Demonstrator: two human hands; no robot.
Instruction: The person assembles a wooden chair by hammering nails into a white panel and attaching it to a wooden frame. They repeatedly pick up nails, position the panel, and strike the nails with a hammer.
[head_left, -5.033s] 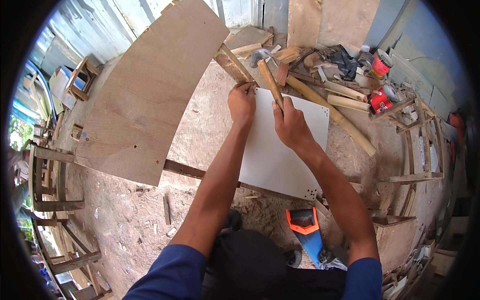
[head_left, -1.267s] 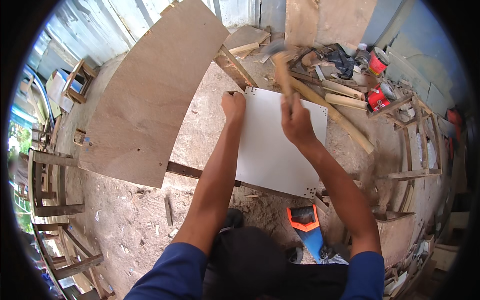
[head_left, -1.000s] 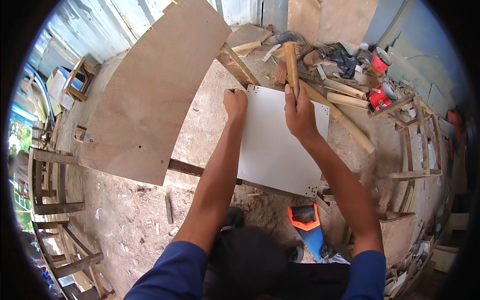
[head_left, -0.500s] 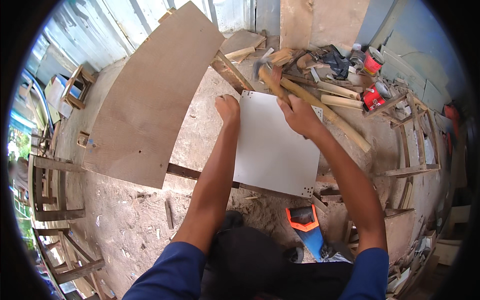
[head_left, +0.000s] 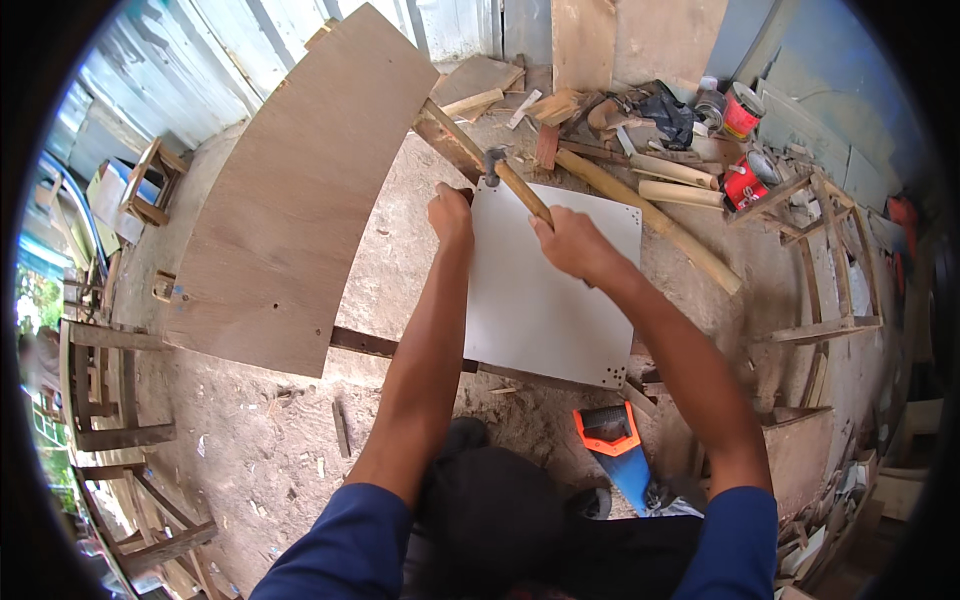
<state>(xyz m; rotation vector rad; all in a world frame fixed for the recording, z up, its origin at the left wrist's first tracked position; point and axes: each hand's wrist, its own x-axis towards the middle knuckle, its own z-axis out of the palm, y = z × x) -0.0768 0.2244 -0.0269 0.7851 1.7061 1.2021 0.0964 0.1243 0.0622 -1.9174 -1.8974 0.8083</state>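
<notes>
My right hand [head_left: 572, 244] is closed around the wooden handle of a hammer [head_left: 522, 192]. The hammer's metal head is at the far left corner of a white square board [head_left: 550, 285], where small dark dots cluster. Similar dots mark its far right and near right corners. Beside the far left corner, my left hand [head_left: 451, 212] is curled closed against the board's edge and the dark wood there; what its fingers grip is hidden. A large curved plywood panel [head_left: 300, 200] rests left of the board on wooden bars [head_left: 365, 342].
A saw with an orange handle [head_left: 607, 428] lies close to my feet. Beyond the board are a long wooden pole [head_left: 660, 222], scrap wood, a black plastic bag [head_left: 665, 118] and red cans [head_left: 743, 182]. Wooden frames [head_left: 835, 245] stand at both sides.
The hammer has come down from raised and blurred to the board's far left corner. My right hand has moved left and nearer to me; my left hand has stayed about in place.
</notes>
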